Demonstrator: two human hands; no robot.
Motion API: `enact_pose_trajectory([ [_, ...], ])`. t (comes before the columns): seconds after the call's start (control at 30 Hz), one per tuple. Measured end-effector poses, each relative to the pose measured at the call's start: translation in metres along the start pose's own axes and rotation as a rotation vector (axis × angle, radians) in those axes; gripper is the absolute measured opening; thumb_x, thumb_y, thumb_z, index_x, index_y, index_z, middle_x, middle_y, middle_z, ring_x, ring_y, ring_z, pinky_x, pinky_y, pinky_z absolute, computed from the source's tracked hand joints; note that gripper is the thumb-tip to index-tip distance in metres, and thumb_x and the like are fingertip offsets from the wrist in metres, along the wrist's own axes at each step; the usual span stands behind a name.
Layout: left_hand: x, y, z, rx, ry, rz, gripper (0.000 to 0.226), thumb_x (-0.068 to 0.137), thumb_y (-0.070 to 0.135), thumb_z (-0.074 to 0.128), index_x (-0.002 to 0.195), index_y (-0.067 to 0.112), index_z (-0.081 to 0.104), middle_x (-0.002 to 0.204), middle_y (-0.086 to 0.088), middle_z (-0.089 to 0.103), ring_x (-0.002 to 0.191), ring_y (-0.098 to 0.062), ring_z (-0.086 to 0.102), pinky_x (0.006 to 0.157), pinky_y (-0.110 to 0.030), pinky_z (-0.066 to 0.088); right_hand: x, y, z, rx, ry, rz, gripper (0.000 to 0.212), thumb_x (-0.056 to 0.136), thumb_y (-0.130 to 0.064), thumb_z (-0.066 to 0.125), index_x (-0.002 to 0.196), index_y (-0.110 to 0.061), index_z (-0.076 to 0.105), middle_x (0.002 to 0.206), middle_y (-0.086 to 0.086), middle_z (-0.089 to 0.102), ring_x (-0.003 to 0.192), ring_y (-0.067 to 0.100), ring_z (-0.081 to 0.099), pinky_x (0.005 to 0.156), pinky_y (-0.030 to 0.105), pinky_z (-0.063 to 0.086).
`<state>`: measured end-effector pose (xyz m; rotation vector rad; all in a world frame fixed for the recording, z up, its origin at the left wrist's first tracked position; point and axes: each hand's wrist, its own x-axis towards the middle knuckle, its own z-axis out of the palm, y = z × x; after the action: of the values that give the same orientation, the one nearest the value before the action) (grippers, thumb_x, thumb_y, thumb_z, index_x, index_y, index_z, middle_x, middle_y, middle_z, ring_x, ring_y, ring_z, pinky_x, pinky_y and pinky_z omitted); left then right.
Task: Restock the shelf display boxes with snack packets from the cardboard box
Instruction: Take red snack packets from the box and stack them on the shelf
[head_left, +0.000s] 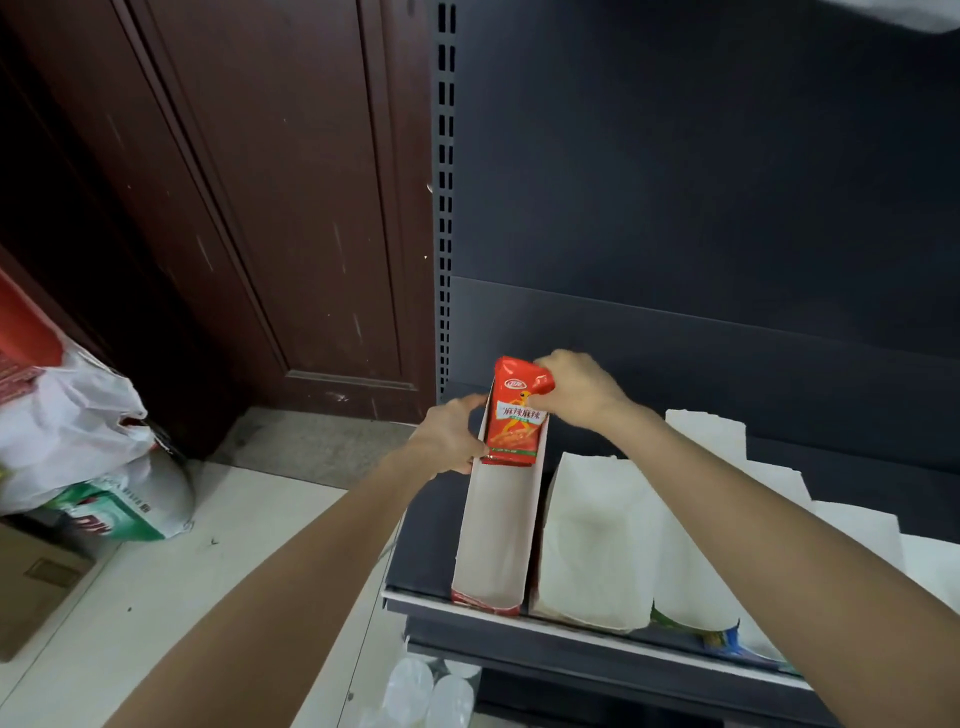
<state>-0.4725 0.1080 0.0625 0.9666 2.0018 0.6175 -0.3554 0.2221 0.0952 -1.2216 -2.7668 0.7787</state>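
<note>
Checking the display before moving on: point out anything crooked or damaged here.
Only the red snack packet: it leans at the back of the leftmost display box, its top corner crumpled in the right hand. The left hand steadies the box wall.

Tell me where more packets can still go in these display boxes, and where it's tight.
The left box is bare from the red packet at its back end to its front lip. The white box beside it looks empty too. The back end is crowded: the left hand grips the box wall and the right hand pinches the packet's top.
</note>
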Motion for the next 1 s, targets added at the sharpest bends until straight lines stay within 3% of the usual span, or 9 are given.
enact_pose_trajectory([
  [0.13,0.000,0.000,0.000,0.016,-0.007,0.011,0.073,0.087,0.005,0.064,0.147,0.023,0.026,0.129,-0.013,0.053,0.111,-0.028,0.059,0.084,-0.041,0.056,0.000,-0.008,0.006,-0.325,0.047,-0.079,0.056,0.087,-0.034,0.065,0.137,-0.019,0.042,0.131,0.006,0.050,0.120,0.021,0.052,0.093,0.037,0.047],
  [0.33,0.001,-0.001,-0.001,0.024,-0.011,0.026,0.063,0.089,0.011,0.063,0.143,0.022,0.033,0.126,-0.009,0.057,0.104,-0.022,0.061,0.071,-0.034,0.057,0.001,-0.014,0.017,-0.608,0.118,-0.180,0.058,0.087,-0.033,0.065,0.135,-0.012,0.040,0.128,0.009,0.053,0.118,0.023,0.051,0.088,0.036,0.049],
  [0.4,0.002,-0.001,-0.003,0.035,0.025,0.043,0.051,0.091,0.018,0.061,0.138,0.019,0.040,0.119,-0.010,0.061,0.092,-0.020,0.064,0.067,-0.032,0.056,0.001,-0.015,0.015,-0.555,0.109,-0.167,0.056,0.088,-0.032,0.064,0.134,-0.012,0.041,0.127,0.008,0.053,0.118,0.023,0.051,0.087,0.036,0.048],
  [0.5,-0.006,0.005,-0.010,0.155,0.204,0.108,0.037,0.093,0.024,0.055,0.129,0.016,0.049,0.114,-0.009,0.065,0.098,-0.026,0.064,0.084,-0.041,0.054,-0.007,-0.016,0.008,-0.402,0.124,-0.134,0.051,0.089,-0.033,0.062,0.132,-0.014,0.044,0.126,0.007,0.053,0.118,0.021,0.051,0.087,0.036,0.048],
  [0.63,-0.029,0.019,-0.015,0.264,0.424,0.234,0.031,0.094,0.015,0.048,0.125,0.012,0.053,0.116,-0.010,0.063,0.099,-0.029,0.062,0.083,-0.041,0.053,-0.029,-0.017,-0.002,-0.204,0.198,-0.085,0.030,0.094,-0.030,0.056,0.119,-0.014,0.053,0.121,0.005,0.053,0.112,0.019,0.054,0.083,0.033,0.051],
  [0.77,-0.063,0.033,-0.012,0.361,0.519,0.414,0.026,0.096,0.017,0.046,0.119,0.011,0.056,0.108,-0.008,0.062,0.095,-0.026,0.061,0.076,-0.038,0.053,-0.065,-0.018,-0.014,0.047,0.239,-0.058,0.018,0.093,-0.022,0.057,0.108,-0.014,0.061,0.114,0.003,0.058,0.104,0.018,0.059,0.083,0.036,0.053],
  [0.93,-0.107,0.054,0.015,0.565,0.610,0.608,0.027,0.096,0.022,0.041,0.117,0.015,0.057,0.108,-0.004,0.063,0.102,-0.025,0.055,0.081,-0.035,0.042,-0.139,-0.010,-0.027,0.264,0.393,-0.026,0.016,0.092,-0.011,0.054,0.104,-0.012,0.064,0.098,-0.003,0.064,0.089,0.011,0.060,0.081,0.025,0.050],
  [1.0,-0.126,0.060,0.036,0.504,0.585,0.659,0.027,0.095,0.023,0.044,0.116,0.017,0.058,0.110,-0.002,0.064,0.103,-0.024,0.056,0.080,-0.034,0.041,-0.174,0.003,-0.024,0.268,0.454,0.007,0.015,0.093,-0.011,0.053,0.103,-0.014,0.064,0.096,-0.004,0.063,0.086,0.009,0.059,0.079,0.020,0.048],
])
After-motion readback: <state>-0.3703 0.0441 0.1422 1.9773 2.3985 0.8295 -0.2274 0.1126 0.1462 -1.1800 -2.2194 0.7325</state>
